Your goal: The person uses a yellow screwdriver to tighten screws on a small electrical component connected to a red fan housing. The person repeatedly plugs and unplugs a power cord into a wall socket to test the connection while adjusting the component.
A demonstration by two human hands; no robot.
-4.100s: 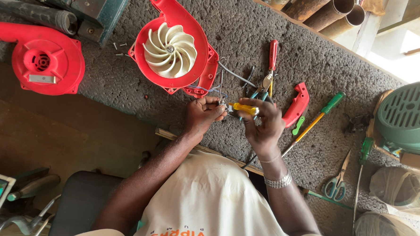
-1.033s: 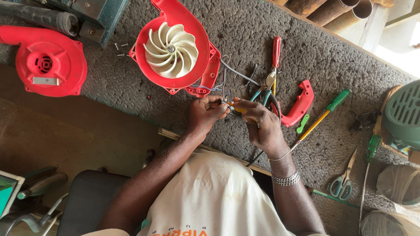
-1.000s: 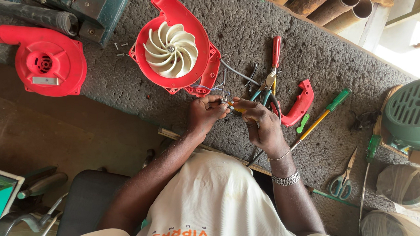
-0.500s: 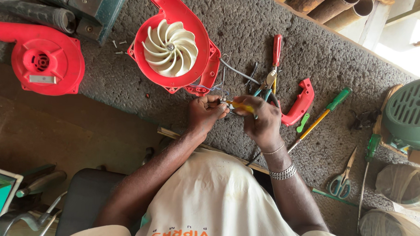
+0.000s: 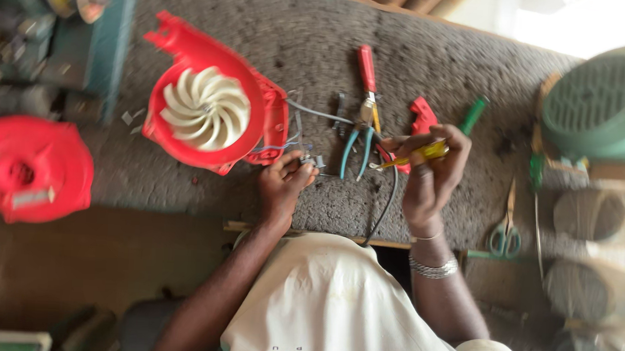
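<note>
Leftmost, a red blower housing (image 5: pixel 210 111) with its white impeller lies on the grey workbench (image 5: pixel 465 56), thin wires trailing from its right edge. The left hand (image 5: pixel 282 188) sits just below that edge, fingertips pinched on a small metal part (image 5: pixel 312 161) at the wire ends. Next come teal-handled pliers (image 5: pixel 352 146), lying lengthwise away from the person. Farther right, apart, the right hand (image 5: pixel 432 177) grips a yellow-handled tool (image 5: pixel 419 153), tip pointing left.
</note>
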